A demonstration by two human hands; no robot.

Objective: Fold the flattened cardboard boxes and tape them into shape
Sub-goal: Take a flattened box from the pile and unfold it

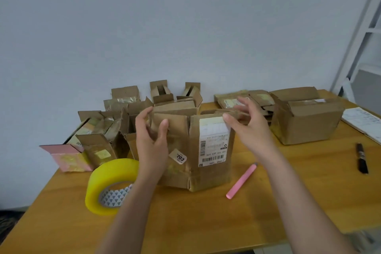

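Resting on the wooden table [206, 218]: a pink pen-like stick [241, 180] lying slantwise near the middle, a dark marker [362, 158] well apart to the right. Near the right edge, an open notebook [362, 123] with writing too small to read. Behind, a plain pale wall [165, 27] and a white metal frame [358, 33].

Behind the left hand [151, 142], the brown cardboard box's [212, 175] left face is partly hidden. The blurred right hand's [250, 128] fingers cover its top flap edge. Its white shipping label [213, 144] print is unreadable.
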